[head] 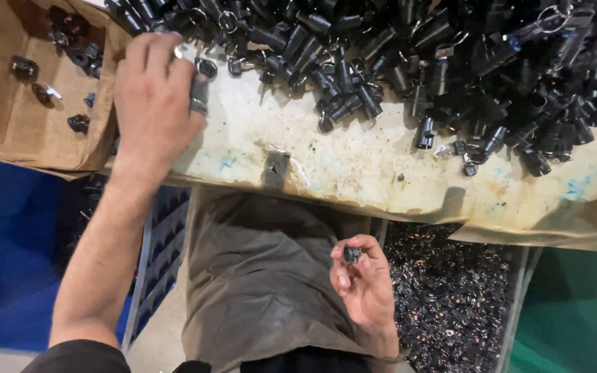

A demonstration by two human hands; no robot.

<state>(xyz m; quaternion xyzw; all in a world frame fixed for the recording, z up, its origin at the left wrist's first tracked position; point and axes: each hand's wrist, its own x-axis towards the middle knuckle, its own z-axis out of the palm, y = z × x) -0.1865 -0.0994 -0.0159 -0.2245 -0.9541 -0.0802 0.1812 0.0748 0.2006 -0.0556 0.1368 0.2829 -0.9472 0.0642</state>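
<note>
Worn and stained, a pale work surface (pixel 354 162) is shown across the middle of the frame, its upper part heaped with small black cylindrical parts (pixel 450 62), some fitted with metal rings and keys. At upper left an open cardboard box (pixel 43 138) is seen, holding only a few of the same black pieces, apparently kept apart from the main heap. The left hand (pixel 153 103) is stretched up to the near edge of the heap, fingers curled and closed around a dark cylindrical part (pixel 199 93), of which only the end is visible beside the palm. The right hand (pixel 364 280) is held low, near the lap at lower centre, palm turned upward, a small black round piece (pixel 352 254) being pinched between thumb and fingertips, presumably so that it may be kept ready. Below the surface, at lower right, a bin of dark small bits (pixel 450 297) is seen, and at lower left a blue crate (pixel 8 242)
</note>
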